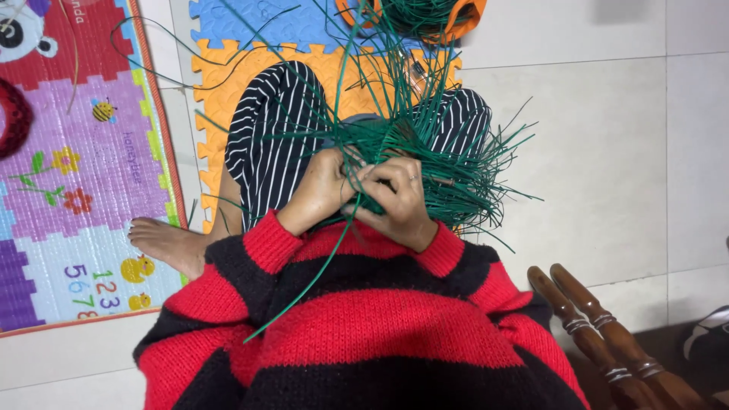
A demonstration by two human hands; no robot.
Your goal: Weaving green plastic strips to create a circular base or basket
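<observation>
Left hand (323, 190) curled tight on green strands (425, 144). Right hand (399, 199) also closed on same strands, touching left. Strands thin, stiff, fanning out above and right of hands, over lap.

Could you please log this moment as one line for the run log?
left hand: gripping green strips | right hand: gripping green strips | spot: lap, above foam mat

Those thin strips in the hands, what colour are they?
Dark green strips, clearest in the head view.
</observation>
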